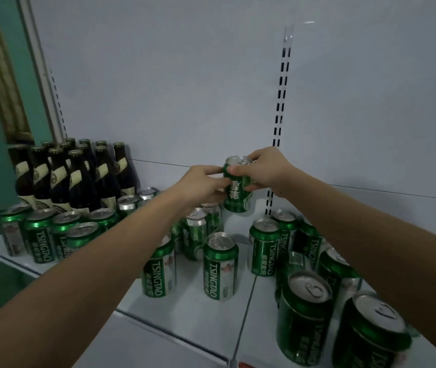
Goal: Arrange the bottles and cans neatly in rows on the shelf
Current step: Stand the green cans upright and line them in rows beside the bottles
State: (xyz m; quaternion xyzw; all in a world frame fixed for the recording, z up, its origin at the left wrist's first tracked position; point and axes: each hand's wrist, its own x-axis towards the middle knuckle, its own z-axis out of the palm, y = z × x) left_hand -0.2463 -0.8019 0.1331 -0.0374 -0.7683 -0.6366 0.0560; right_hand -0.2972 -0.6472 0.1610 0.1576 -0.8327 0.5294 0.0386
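Both forearms are bare and extended forward, converging toward one another. Left hand point(201, 184): fingers curled, pinching the side of a green can point(236, 192) from its left. Right hand point(262, 170): fingers arched over the can's top rim, thumb across its front face. The two hands almost meet at the can, which stands upright between them.

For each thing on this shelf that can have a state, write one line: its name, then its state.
held can: upright, near the back wall, gripped by both hands
left hand: fingers curled on the can's side
right hand: pinching the can near its top
dark bottles: upright, capped, grouped at back left
other green cans: upright, unopened, loosely scattered
shelf: partly filled
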